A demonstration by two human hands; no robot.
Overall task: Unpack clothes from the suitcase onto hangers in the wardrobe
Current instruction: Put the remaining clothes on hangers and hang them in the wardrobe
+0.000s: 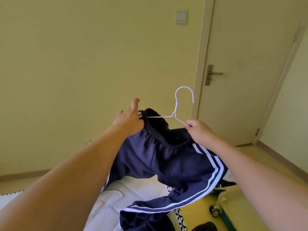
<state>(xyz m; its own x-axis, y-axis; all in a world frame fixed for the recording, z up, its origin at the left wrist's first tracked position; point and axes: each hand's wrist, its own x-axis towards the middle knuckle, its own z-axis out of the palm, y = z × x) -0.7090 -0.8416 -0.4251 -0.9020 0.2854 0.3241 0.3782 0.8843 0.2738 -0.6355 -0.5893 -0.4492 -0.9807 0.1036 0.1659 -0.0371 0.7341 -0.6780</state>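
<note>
**Up in front of the wall: pants half on the hanger**

Over the bed (116, 197), you've got the navy track pants (166, 157) held up. Your right hand (199, 130) pinches the white wire hanger (176, 112) by its right shoulder, with the other end tucked inside the waistband. Your left hand (129, 120) grips the waistband's left edge, index finger sticking out straight. Pant legs trail down onto the mattress. Green suitcase (228, 207) sits on the floor at lower right, near the closed door (246, 64).

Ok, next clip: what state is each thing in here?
White wire hanger: held up, left arm inside the waistband.
Navy track pants: partly on hanger, legs trailing onto the bed.
Left hand: stretching the waistband.
Right hand: pinching the hanger's right end.
Door: closed.
Suitcase: state unclear.
</note>
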